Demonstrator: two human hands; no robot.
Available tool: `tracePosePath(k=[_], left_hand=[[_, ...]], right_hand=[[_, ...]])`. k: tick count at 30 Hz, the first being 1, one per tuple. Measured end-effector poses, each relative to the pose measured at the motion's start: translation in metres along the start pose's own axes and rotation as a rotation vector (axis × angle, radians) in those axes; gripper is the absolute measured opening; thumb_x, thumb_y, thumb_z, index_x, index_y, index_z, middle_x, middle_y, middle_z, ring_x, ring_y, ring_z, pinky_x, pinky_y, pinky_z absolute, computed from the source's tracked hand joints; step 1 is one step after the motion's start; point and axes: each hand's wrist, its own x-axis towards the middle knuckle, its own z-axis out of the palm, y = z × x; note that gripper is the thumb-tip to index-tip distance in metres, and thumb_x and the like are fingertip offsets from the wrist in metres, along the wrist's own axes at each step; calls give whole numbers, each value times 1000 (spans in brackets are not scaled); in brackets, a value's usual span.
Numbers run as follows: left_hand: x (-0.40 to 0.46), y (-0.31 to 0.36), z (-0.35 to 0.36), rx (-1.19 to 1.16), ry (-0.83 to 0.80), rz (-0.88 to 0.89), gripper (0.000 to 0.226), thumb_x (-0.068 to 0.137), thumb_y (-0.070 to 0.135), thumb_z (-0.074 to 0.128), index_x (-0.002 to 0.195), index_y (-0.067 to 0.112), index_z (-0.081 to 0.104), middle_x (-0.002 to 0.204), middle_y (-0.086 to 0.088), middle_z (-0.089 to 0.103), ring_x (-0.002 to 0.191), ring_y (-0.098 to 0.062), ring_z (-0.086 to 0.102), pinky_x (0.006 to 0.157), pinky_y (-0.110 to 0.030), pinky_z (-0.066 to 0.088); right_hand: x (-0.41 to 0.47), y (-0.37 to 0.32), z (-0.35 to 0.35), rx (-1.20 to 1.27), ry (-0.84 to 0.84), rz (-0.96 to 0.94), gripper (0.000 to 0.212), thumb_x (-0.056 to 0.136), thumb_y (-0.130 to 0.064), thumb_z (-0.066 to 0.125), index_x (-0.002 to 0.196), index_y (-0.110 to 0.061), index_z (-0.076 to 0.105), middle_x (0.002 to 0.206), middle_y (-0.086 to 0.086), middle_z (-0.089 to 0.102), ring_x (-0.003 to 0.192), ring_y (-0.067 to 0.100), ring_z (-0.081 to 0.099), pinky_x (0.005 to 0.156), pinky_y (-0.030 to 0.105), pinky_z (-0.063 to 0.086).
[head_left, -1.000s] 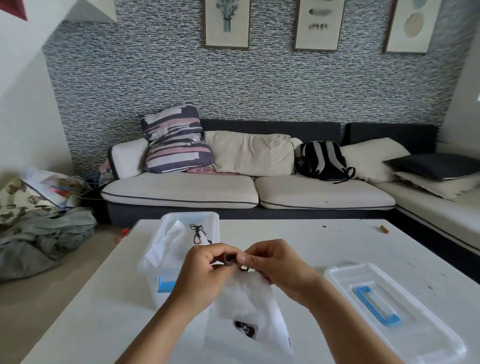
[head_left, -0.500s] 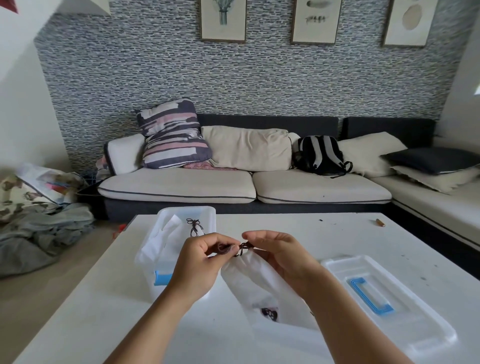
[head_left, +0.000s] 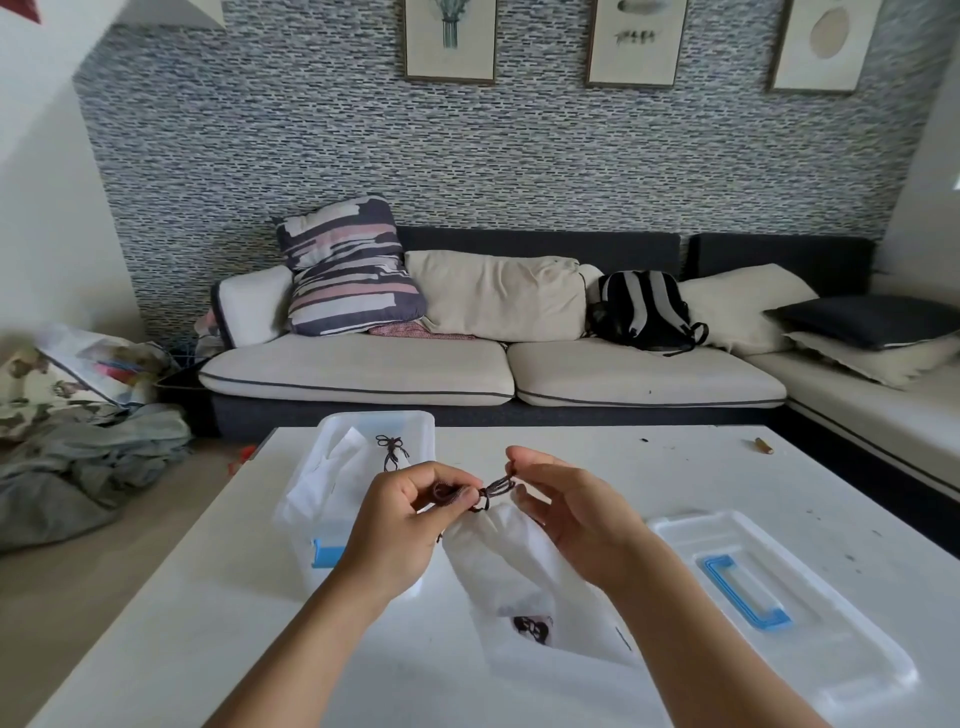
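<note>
A: How will that pouch (head_left: 519, 566) handle?
B: Light and limp, I'd judge. It is thin white cloth, matt and a little crumpled, with a small dark print (head_left: 532, 629) near the bottom. Its gathered neck is lifted between the 2 hands, and its lower end lies on the white counter (head_left: 649, 457).
A: And the cord (head_left: 497, 487)?
B: Dark, thin and soft enough to loop. It may slip when pulled tight, so I'd pinch it close to the neck rather than at the loose ends.
A: What are the fingers doing?
B: The left hand (head_left: 410, 519) has thumb and forefinger clamped on the cord right at the neck. The right hand (head_left: 576, 525) pinches a loop of the same cord between thumb and fingertip, with its other fingers relaxed and apart.
A: Anything nearby?
B: A clear, hard plastic box (head_left: 421, 436) with a blue clasp (head_left: 324, 553) stands just beyond the left hand. 1 similar second pouch (head_left: 332, 462) sits inside it, with a tied dark cord. The flat clear lid (head_left: 857, 660), with a blue handle (head_left: 743, 590), lies to the right of the pouch.
</note>
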Motion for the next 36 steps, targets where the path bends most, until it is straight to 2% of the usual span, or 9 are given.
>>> tracePosePath(k=[3,7,10,13,20,24,28,33,36], left_hand=[[-1,-1,-1,9,5,13,19,85,2,74,80,20,79,82,-1,76,81,-15,70,77,-18,51],[-1,0,0,0,-13,16,25,85,0,73,81,24,79,82,-2,77,81,-15,70,78,-20,52],[0,0,0,12,-35,26,30,86,-5,71,82,24,79,85,-3,77,84,-16,71,82,-22,52],[-1,0,0,25,-40,26,24,85,1,73,83,24,79,85,-2,77,87,-18,71,84,-24,53],[-3,4,0,41,-49,-100,16,86,4,73,80,17,81,79,-4,77,76,-17,71,71,-24,54],[-2,7,3,-128,-59,-334,9,87,11,73,84,13,81,80,-11,75,65,-16,65,58,-22,48],[-3,7,1,-110,-50,-319,8,87,10,73,88,11,80,82,-10,77,64,-12,65,55,-16,47],[-2,8,-4,-106,-14,-279,7,86,9,73,89,8,79,85,-11,77,72,-13,69,62,-16,50],[-2,7,-5,-122,1,-296,13,86,11,73,98,14,77,88,-10,78,82,-20,72,75,-25,55]], right_hand=[[0,-4,-3,-82,10,7,22,91,-4,61,96,-13,81,93,4,65,80,19,61,69,25,53],[-5,-7,0,-525,-175,-154,24,95,-18,63,116,-21,74,120,0,70,113,15,65,97,32,52],[-5,2,3,-642,-347,-213,29,93,-15,71,121,-8,70,120,12,72,117,26,65,104,35,50],[-6,3,2,-635,-339,-227,23,90,-11,73,110,0,73,111,20,73,111,32,68,99,34,53],[-4,-2,0,-802,-230,-337,7,86,-8,76,90,-4,80,85,14,76,76,14,64,75,25,50],[-6,-5,2,-1075,-202,-391,7,91,-15,72,85,-12,75,62,-12,63,56,2,48,57,15,39],[-6,2,6,-1321,-175,-535,11,94,-20,64,86,-19,71,66,-13,60,62,3,50,59,16,38],[-4,15,10,-1253,-171,-646,15,96,-16,61,91,-19,75,79,-9,72,74,10,63,69,26,50],[-2,19,12,-1242,-150,-666,15,96,-18,61,88,-19,74,78,-10,70,71,8,60,65,21,45]])
